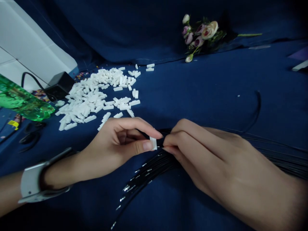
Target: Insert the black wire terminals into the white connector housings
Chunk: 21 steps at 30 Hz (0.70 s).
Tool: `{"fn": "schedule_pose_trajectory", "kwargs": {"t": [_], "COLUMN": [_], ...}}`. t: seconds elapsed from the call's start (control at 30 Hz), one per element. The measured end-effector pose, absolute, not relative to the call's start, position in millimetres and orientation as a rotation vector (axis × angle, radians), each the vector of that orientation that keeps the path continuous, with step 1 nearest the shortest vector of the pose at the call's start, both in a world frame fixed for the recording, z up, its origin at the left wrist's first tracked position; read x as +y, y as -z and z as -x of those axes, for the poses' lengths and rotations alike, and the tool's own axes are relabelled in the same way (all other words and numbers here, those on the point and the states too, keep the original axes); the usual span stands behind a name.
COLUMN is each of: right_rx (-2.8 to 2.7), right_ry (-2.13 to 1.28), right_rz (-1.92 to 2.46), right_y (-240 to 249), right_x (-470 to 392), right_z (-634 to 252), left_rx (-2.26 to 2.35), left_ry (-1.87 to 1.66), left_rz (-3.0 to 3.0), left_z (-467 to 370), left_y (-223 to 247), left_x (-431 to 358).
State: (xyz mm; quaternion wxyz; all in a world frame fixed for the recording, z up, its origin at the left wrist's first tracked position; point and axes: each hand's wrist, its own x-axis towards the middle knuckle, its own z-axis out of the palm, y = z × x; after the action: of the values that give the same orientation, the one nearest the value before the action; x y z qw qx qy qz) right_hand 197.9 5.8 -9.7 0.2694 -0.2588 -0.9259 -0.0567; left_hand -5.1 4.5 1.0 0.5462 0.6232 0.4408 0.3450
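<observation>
Behind both hands (168,144), white connectors (93,93)

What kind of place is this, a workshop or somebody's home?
Probably a small assembly workspace, perhaps at home: loose white connector-like pieces and a bundle of black wires suggest it, though the artificial-looking flowers seem decorative.

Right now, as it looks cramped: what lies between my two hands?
Head view: a white piece in the left hand, then a thin shiny tip at the right hand.
</observation>
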Motion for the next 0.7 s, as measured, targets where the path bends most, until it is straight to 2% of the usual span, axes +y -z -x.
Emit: {"fn": "schedule_pose_trajectory", "kwargs": {"t": [0.7], "right_rx": [-2.442], "right_ry": [0.166], "right_rz": [0.716], "right_y": [11.0], "right_x": [0.8], "right_z": [-196.1], "left_rx": [1.089], "left_ry": [-0.845], "left_rz": [-1.462], "left_z": [5.0], "left_y": [-0.8], "left_x": [6.4]}}
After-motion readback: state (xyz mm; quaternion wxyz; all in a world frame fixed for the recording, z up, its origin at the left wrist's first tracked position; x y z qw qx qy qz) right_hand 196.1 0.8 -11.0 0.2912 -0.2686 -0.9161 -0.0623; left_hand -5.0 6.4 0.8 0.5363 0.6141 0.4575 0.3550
